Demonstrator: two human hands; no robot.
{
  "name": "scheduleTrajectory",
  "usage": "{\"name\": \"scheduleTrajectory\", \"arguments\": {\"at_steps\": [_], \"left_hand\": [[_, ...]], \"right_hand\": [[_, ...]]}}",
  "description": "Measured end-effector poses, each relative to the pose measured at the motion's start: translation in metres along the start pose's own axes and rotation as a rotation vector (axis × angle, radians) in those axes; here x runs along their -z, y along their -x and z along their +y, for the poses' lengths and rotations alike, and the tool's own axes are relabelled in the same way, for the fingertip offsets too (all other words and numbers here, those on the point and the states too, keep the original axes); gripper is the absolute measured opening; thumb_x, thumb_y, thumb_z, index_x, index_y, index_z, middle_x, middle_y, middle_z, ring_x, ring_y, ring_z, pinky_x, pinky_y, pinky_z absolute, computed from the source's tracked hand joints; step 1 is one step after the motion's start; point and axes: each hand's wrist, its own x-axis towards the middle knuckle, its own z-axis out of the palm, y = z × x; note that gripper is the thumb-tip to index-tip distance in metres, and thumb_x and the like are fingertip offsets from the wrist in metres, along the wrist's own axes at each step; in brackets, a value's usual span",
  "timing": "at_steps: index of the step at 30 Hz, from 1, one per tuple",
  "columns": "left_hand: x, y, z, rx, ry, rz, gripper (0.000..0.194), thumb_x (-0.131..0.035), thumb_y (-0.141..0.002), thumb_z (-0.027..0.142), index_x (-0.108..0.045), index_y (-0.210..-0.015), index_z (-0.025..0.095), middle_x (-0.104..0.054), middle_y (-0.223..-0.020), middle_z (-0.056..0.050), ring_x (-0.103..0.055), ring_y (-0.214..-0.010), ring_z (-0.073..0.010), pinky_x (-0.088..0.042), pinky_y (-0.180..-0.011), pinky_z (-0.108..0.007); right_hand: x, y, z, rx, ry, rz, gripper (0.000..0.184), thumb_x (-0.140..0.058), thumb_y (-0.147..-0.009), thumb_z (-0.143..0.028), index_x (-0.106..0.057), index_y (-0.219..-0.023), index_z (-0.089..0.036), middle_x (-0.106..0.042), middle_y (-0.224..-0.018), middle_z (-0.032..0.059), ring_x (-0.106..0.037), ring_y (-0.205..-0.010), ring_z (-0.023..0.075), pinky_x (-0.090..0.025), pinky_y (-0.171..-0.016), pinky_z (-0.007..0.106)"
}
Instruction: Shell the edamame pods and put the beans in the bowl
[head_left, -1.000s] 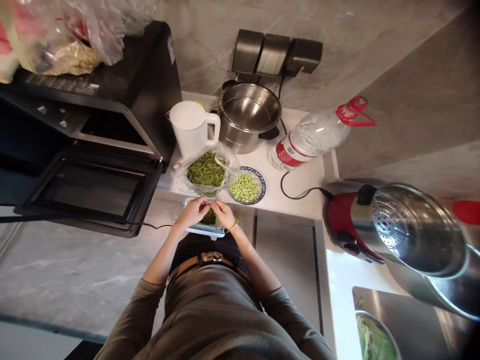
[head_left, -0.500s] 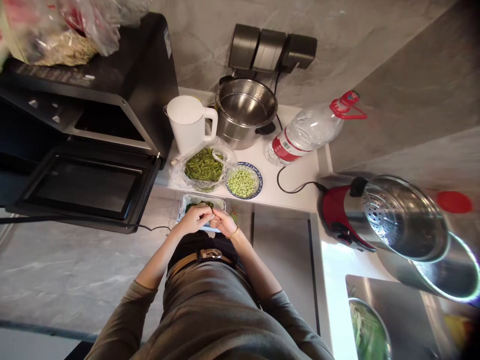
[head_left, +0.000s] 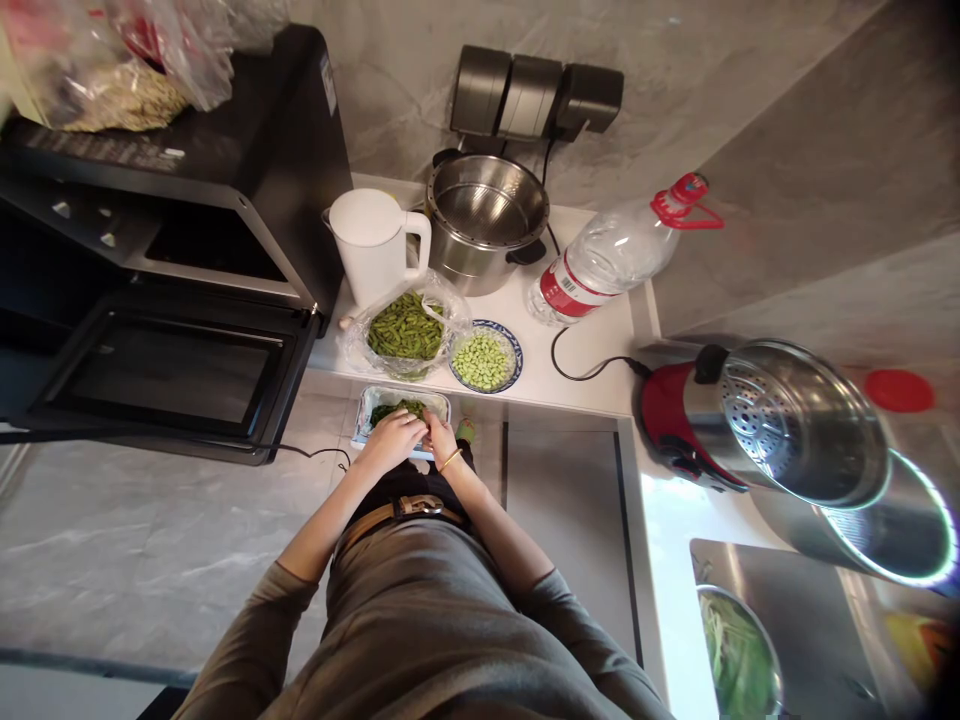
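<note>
My left hand [head_left: 395, 440] and my right hand [head_left: 441, 438] meet in front of my belt, with fingers closed and touching. Whatever is between the fingertips is too small and covered to make out. Just beyond them, and lower, is a light-coloured bin [head_left: 362, 413] with dark green pod shells [head_left: 401, 407] in it. On the counter ahead lies an open clear plastic bag full of green bean pods [head_left: 405, 328]. Beside it on the right, a blue-rimmed plate [head_left: 518, 362] carries shelled pale green beans [head_left: 481, 362].
Behind the bag stand a white pitcher [head_left: 367, 240] and a steel pot [head_left: 486, 225]. A big water bottle [head_left: 600, 270] leans at the right. An oven [head_left: 277, 130] has its door [head_left: 172, 370] down at left. A red-based steamer [head_left: 667, 410] sits on the right counter.
My hands have come slightly apart and tipped forward toward the bin, showing more of the shells. The whole view has shifted a little.
</note>
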Motion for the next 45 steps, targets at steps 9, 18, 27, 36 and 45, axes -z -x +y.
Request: {"name": "scheduleTrajectory", "arguments": {"at_steps": [9,18,27,36,45], "left_hand": [[-0.006,0.012,-0.018,0.21,0.138,0.097,0.027,-0.042,-0.094,0.024,-0.067,-0.102,0.018,-0.065,-0.087,-0.007,-0.06,-0.085,-0.0169,-0.05,-0.081,-0.03],[-0.011,0.005,-0.017,0.183,0.21,0.11,0.028,-0.044,-0.094,0.027,-0.066,-0.111,0.022,-0.067,-0.102,-0.006,-0.062,-0.094,-0.0179,-0.05,-0.087,-0.033],[-0.013,0.004,-0.009,0.175,0.103,0.306,0.026,-0.046,-0.093,0.024,-0.068,-0.106,0.019,-0.07,-0.091,-0.007,-0.062,-0.085,-0.0184,-0.053,-0.081,-0.034],[0.002,0.006,-0.009,0.12,0.1,0.225,0.03,-0.041,-0.095,0.024,-0.066,-0.112,0.019,-0.068,-0.09,-0.009,-0.062,-0.087,-0.019,-0.053,-0.084,-0.035],[0.001,0.004,-0.007,0.102,0.081,0.184,0.029,-0.042,-0.094,0.019,-0.065,-0.109,0.015,-0.07,-0.09,-0.009,-0.062,-0.086,-0.0194,-0.053,-0.083,-0.034]], "right_hand": [[0.01,0.0,-0.023,-0.111,-0.106,0.006,0.048,-0.055,-0.078,-0.057,-0.034,-0.054,-0.022,-0.023,-0.038,-0.0111,-0.016,-0.034,0.0043,-0.013,-0.032,0.019],[0.008,0.012,-0.031,-0.22,0.044,-0.319,0.059,-0.049,-0.081,-0.065,-0.026,-0.047,-0.023,-0.02,-0.035,-0.0094,-0.015,-0.034,0.0049,-0.01,-0.035,0.022],[0.005,0.02,-0.046,0.076,0.226,-0.31,0.031,-0.049,-0.081,-0.043,-0.038,-0.061,-0.021,-0.032,-0.045,-0.0089,-0.022,-0.039,0.0059,-0.014,-0.039,0.022],[0.002,0.026,-0.048,0.115,0.246,-0.331,0.026,-0.055,-0.076,-0.042,-0.041,-0.067,-0.022,-0.035,-0.046,-0.0103,-0.024,-0.039,0.0051,-0.017,-0.039,0.021],[0.002,0.024,-0.047,0.176,0.318,-0.282,0.02,-0.051,-0.078,-0.026,-0.041,-0.062,-0.022,-0.034,-0.046,-0.0087,-0.028,-0.043,0.0075,-0.022,-0.041,0.022]]}}
